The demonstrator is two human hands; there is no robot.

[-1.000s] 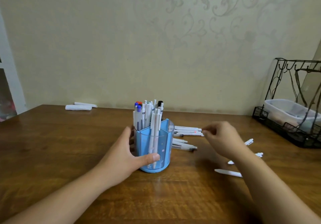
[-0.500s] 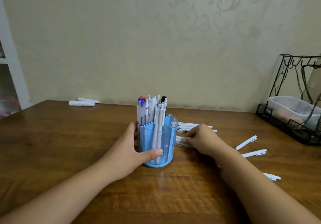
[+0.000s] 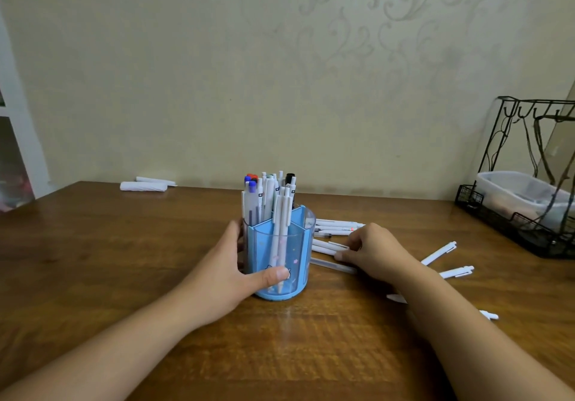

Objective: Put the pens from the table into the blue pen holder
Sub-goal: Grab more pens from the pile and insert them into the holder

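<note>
The blue pen holder [image 3: 295, 245] stands at the middle of the wooden table [image 3: 124, 260], with several white pens [image 3: 270, 195] upright in it. My left hand [image 3: 230, 270] wraps around its left side, thumb across the front. Just right of the holder lies a cluster of white pens [image 3: 333, 226]. My right hand [image 3: 376, 251] rests on this cluster, fingers curled over a white pen [image 3: 326, 246]. More loose pens [image 3: 440, 253] lie further right, partly hidden by my right forearm.
A black wire rack [image 3: 525, 232] holding a clear plastic box [image 3: 513, 192] stands at the right edge. Two white rolled items [image 3: 143, 186] lie at the back left by the wall. A white shelf edge [image 3: 21, 139] is at far left.
My right hand has moved left from the open table and dropped onto the pens beside the holder, closing over one. My left hand has kept its hold on the holder.
</note>
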